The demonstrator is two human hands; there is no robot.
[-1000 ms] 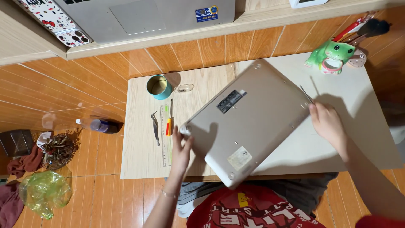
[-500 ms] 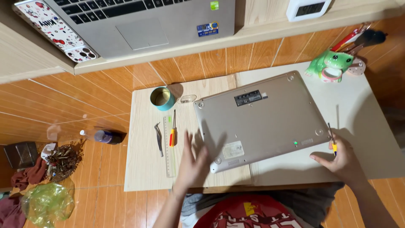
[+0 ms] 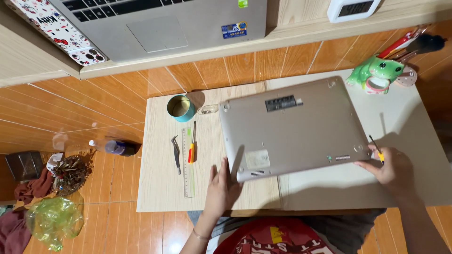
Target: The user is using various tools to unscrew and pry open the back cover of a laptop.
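Head view. We see the upturned silver laptop lying on the low table, long axis left to right. Our left hand rests open-fingered at its near left corner; our right hand, fingers pinched on a small yellow-handled screwdriver, touches the near right corner.

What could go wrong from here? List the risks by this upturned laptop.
The upturned laptop lies across the seam between the two boards, with its near left corner under the left hand; pressing there might rock it. The right hand holds a small screwdriver by the laptop's edge; a slip could scratch the casing. The open tin stands close enough to get knocked.
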